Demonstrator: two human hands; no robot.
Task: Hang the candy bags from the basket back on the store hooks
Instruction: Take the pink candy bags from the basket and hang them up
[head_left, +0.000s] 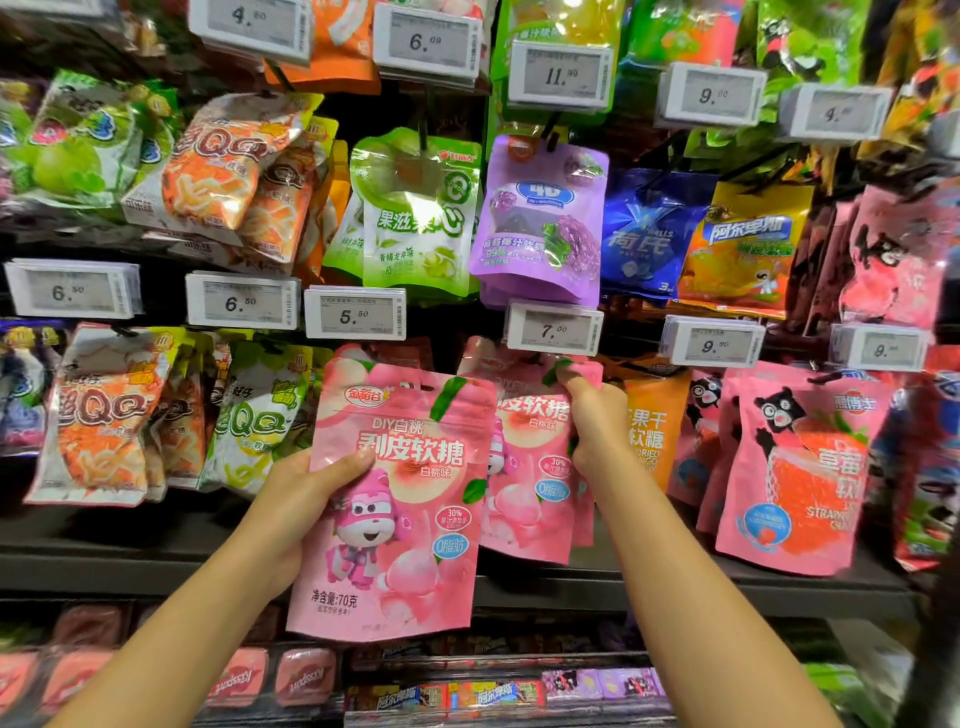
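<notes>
My left hand (306, 499) grips the left edge of a pink peach candy bag (400, 499) with a pink cartoon robot on it, held upright in front of the shelf. My right hand (592, 415) pinches the top right corner of a second pink peach candy bag (530, 478) of the same kind, which sits among matching bags under the price tag reading 7.00 (553, 328). The hook itself is hidden behind that tag and the bags. No basket is in view.
Hanging candy bags fill the rack: orange and green QQ bags (109, 415) at left, a green bag (415, 213) and a purple bag (540, 218) above, pink strawberry bags (795, 467) at right. Price tags jut forward on every row. Small boxes line the lower shelf (498, 693).
</notes>
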